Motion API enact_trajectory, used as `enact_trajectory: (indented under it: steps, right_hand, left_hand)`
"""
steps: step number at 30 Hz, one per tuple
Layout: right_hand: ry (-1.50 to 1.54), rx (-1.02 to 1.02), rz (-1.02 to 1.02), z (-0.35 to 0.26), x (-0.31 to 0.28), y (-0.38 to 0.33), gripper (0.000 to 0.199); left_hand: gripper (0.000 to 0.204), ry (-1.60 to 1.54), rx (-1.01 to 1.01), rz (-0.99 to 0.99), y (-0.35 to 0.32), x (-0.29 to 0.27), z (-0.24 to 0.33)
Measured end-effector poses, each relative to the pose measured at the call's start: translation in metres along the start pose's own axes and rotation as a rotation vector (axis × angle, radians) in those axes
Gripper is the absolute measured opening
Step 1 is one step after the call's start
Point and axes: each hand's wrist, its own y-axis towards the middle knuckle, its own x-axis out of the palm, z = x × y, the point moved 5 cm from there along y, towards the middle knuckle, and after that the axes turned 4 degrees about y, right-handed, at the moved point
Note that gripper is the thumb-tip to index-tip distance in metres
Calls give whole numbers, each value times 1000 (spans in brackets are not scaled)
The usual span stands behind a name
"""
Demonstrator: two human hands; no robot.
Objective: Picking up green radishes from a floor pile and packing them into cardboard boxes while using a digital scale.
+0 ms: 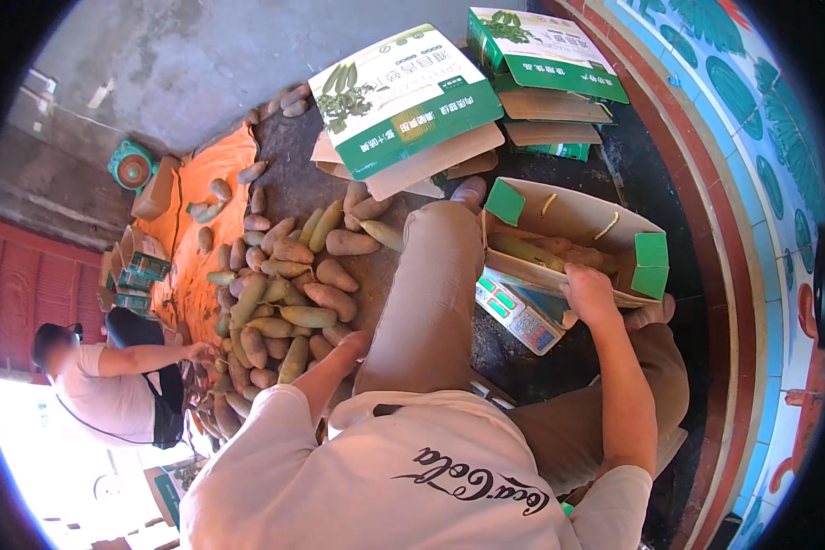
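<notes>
Right grip (588,291) curled over the near rim of an open tan cardboard box with green flaps (614,227), pinching its edge. Left grip (356,343) down among a heap of long tan and greenish tubers (284,302); closure impossible to tell. Farther off, stacked flat green-and-white cartons (403,101). At left, another person crouching.
</notes>
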Motion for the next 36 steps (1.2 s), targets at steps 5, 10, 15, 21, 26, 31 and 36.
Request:
enact_trajectory:
  steps: [5, 10, 15, 21, 26, 31, 36]
  right_hand:
    - [3, 81, 4, 20, 1, -23, 21]
    - [24, 24, -23, 5, 0, -11, 22]
    - [6, 98, -43, 25, 6, -26, 20]
    - [21, 13, 13, 18, 6, -20, 18]
    - [5, 31, -29, 16, 3, -19, 26]
    - [-15, 57, -24, 22, 6, -21, 25]
    - [-60, 51, -50, 25, 10, -20, 24]
  left_hand:
    - [22, -218, -114, 119, -38, -56, 40]
    - [23, -177, -56, 118, -17, -69, -44]
    - [29, -715, 42, 881, -82, -208, 6]
    - [23, -1161, 278, 960, -224, -338, 86]
    - [30, -1163, 602, 831, -231, -377, 146]
    - [35, -946, 705, 608, -220, -390, 234]
    - [35, -916, 804, 463, -182, -382, 304]
